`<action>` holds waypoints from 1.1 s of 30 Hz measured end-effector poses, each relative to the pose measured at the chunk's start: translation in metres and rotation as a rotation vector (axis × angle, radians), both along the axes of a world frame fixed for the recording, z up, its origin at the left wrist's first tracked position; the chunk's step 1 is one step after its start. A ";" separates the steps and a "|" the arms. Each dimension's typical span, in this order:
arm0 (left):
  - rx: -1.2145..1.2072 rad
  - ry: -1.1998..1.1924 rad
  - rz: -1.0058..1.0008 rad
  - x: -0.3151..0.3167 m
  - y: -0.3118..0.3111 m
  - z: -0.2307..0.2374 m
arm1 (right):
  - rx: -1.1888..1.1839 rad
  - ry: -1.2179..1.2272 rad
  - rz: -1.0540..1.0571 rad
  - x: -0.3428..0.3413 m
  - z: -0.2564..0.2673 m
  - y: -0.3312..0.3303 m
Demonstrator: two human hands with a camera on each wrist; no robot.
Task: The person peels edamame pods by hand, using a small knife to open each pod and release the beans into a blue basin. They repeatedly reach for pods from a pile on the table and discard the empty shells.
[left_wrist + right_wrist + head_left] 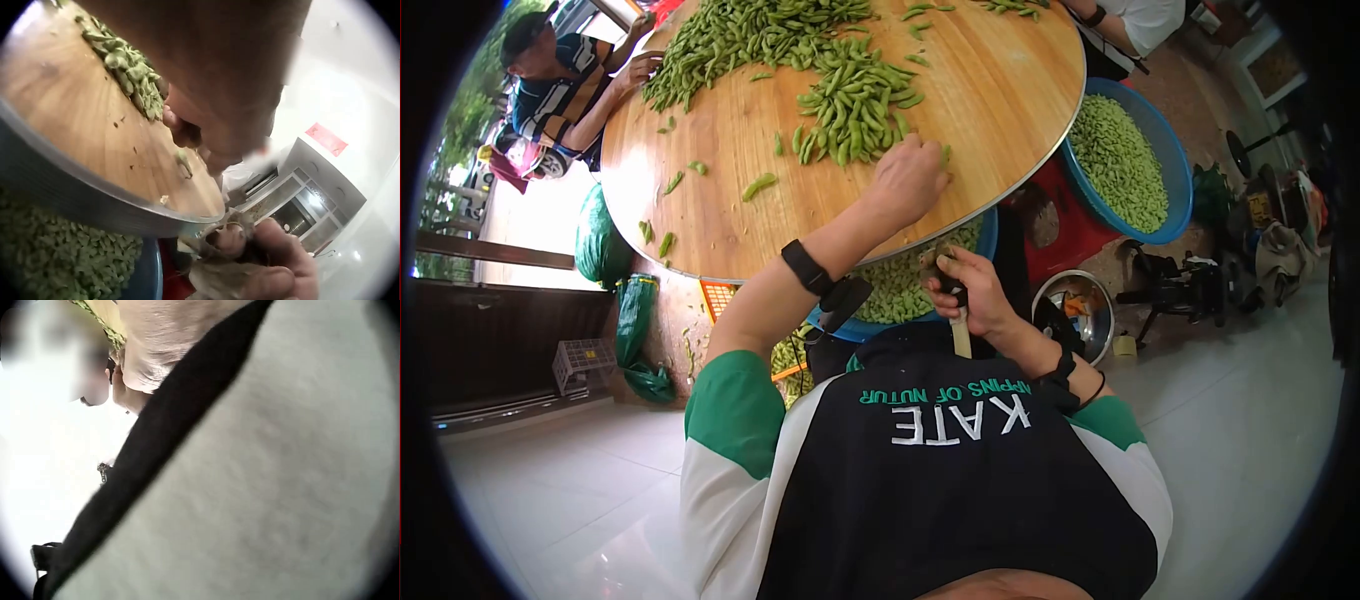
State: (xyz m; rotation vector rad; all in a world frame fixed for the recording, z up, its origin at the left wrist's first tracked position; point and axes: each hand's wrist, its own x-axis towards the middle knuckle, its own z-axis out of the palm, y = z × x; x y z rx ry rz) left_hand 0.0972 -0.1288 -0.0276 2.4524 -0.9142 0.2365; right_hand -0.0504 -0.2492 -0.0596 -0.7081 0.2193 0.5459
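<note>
In the head view my left hand [912, 182] rests on the wooden round table [730, 220] with its fingers bent down at the near side of a small heap of green soybean pods [850, 105]. Its fingertips are mostly hidden; the left wrist view puts a loose pod [182, 161] just beyond them. Below the table edge, my right hand [978, 292] grips a dark piece with a pale strip [962, 335] showing beneath it; its kind I cannot tell. Greyish wrapping [219, 275] covers some of its fingers. Under it sits a blue basin of shelled beans [895, 290].
A larger pod heap [750, 40] covers the table's far side, where another person's hand [638, 70] touches it. To the right stand a second blue basin [1180, 190], a red stool [1055, 250] and a metal bowl [1110, 320]. Green bags [605, 235] stand at the left.
</note>
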 end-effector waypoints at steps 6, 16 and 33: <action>-0.009 -0.081 -0.023 -0.004 0.018 -0.012 | -0.192 -0.247 -0.181 0.003 0.001 -0.001; -0.725 1.089 -0.038 -0.058 0.060 0.011 | -0.114 -0.317 -0.063 0.027 0.028 -0.002; -1.149 1.186 0.012 -0.070 0.084 -0.012 | 0.090 -0.151 -0.010 0.038 0.035 0.025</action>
